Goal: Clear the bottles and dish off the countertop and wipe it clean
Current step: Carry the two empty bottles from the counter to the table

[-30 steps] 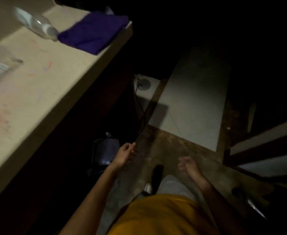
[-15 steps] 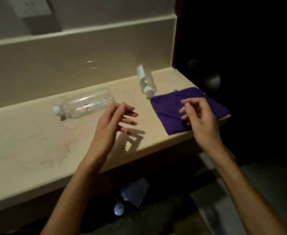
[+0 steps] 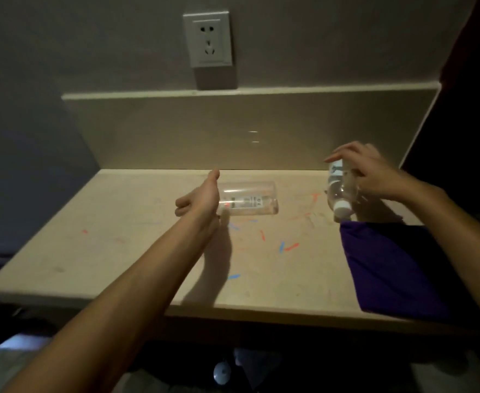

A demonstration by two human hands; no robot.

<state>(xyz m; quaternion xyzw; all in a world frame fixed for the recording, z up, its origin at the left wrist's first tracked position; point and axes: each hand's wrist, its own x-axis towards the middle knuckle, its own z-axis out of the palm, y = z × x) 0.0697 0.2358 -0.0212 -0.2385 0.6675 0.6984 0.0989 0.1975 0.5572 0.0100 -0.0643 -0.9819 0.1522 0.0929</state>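
A large clear bottle lies on its side in the middle of the beige countertop. My left hand covers its neck end, thumb stretched above it and fingers curled; the grip itself is hidden. A small clear bottle with a white cap lies at the right, cap pointing toward me. My right hand holds its far end, fingers curled over the label. A folded purple cloth lies at the right front corner, just below that cap. No dish is in view.
Red and blue marks are scattered over the countertop. A raised backsplash ledge runs behind it, with a wall socket above. Under the front edge, a small white round object sits on the dark floor.
My view rose from the floor to the countertop. Both hands moved forward from above the front edge, the left to the large bottle's neck and the right off the cloth onto the small bottle.
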